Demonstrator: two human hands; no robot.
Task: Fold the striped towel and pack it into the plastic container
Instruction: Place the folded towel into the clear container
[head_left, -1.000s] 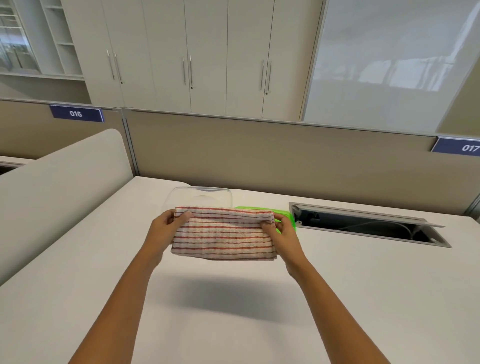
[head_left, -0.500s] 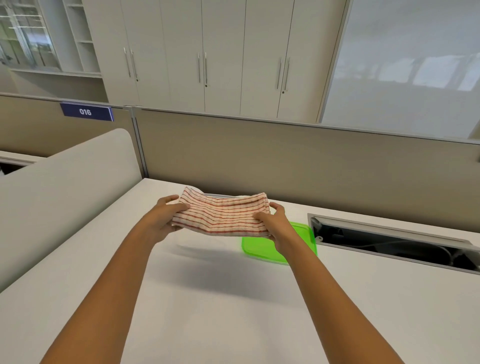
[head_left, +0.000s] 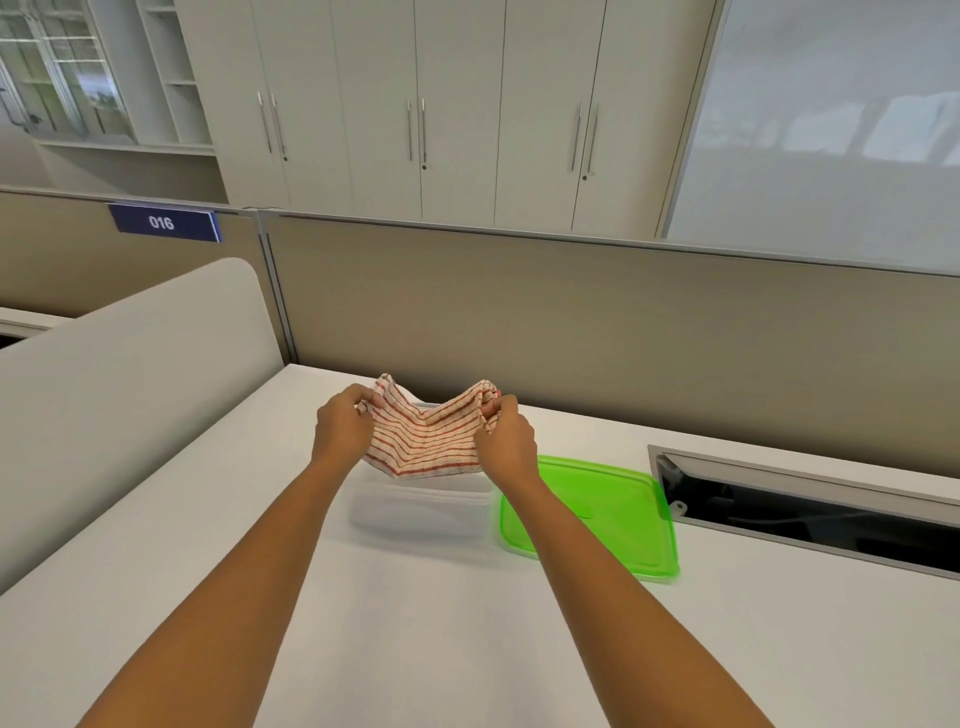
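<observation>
The folded towel, white with red stripes, sags in the middle between my two hands. My left hand pinches its left end and my right hand pinches its right end. The towel hangs over the clear plastic container, which stands on the white desk. Its lower fold dips at or just inside the container's opening; I cannot tell if it touches the bottom. The container's far rim is hidden by the towel.
A green lid lies flat on the desk just right of the container. A recessed cable tray opens in the desk at the right. A beige partition runs behind, and a curved white divider stands at the left.
My hands have carried the towel forward over the container and moved closer together, so the flat towel now sags into a V. The view has tilted down, showing more of the container and lid.
</observation>
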